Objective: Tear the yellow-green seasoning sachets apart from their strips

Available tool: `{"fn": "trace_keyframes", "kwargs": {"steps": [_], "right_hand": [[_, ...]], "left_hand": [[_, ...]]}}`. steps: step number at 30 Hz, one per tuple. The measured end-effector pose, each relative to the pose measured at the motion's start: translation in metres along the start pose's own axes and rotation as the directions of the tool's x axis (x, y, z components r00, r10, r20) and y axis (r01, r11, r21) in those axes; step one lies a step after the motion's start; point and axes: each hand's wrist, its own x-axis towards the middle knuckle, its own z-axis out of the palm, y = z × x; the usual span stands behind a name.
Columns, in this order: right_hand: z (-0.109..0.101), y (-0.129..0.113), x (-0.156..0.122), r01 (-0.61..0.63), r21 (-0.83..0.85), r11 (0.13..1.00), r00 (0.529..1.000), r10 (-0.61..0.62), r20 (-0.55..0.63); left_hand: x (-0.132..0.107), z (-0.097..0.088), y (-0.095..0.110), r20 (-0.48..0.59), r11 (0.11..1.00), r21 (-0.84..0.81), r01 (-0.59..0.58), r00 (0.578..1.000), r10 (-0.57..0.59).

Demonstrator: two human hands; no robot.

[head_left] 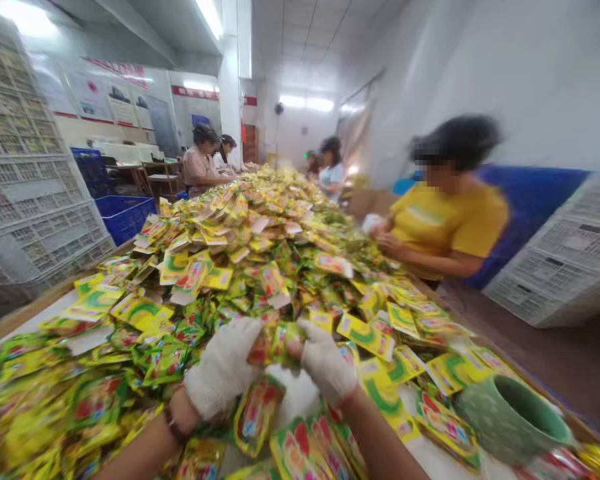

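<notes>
My left hand (225, 367), in a white glove, closes on a small yellow-and-red packet (261, 345) in front of me. Beside it my right hand (329, 363), gloved too with a bare thumb tip showing, pinches a yellow-green packet (283, 341). The two packets meet or overlap between the hands, and blur hides how many there are. Just below the hands lies a sealed packet (258, 415) with a red print, and more packets (300, 450) lie nearer me. A big heap of packets and flat yellow cards (143, 312) surrounds both hands.
A green pot (485, 417) lies tilted at the right edge of the table. A person in a yellow shirt (445, 217) works on the right; others stand farther along. White crates (555, 260) are stacked right, more crates (30, 180) left, near a blue crate (130, 217).
</notes>
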Motion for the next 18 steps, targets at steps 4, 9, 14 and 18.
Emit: {"fn": "trace_keyframes", "kwargs": {"steps": [4, 9, 14, 18], "right_hand": [[-0.004, -0.005, -0.006, 0.048, -0.186, 0.981, 0.984, -0.079, -0.161], [-0.007, -0.004, -0.008, 0.005, -0.382, 0.924, 0.997, -0.034, -0.071], [-0.011, -0.009, -0.012, 0.007, -0.412, 0.911, 1.0, 0.006, 0.029], [-0.011, -0.009, -0.011, 0.068, -0.433, 0.899, 0.992, -0.017, 0.121]], "left_hand": [[-0.004, -0.013, 0.002, 0.13, 0.986, -0.059, 0.158, 0.98, -0.149], [-0.003, -0.021, 0.003, 0.226, 0.977, -0.099, 0.187, 0.961, -0.161], [-0.003, -0.022, 0.003, 0.267, 0.982, -0.128, 0.137, 0.959, -0.099], [-0.004, -0.022, 0.011, 0.302, 0.987, -0.129, 0.091, 0.952, -0.048]]}}
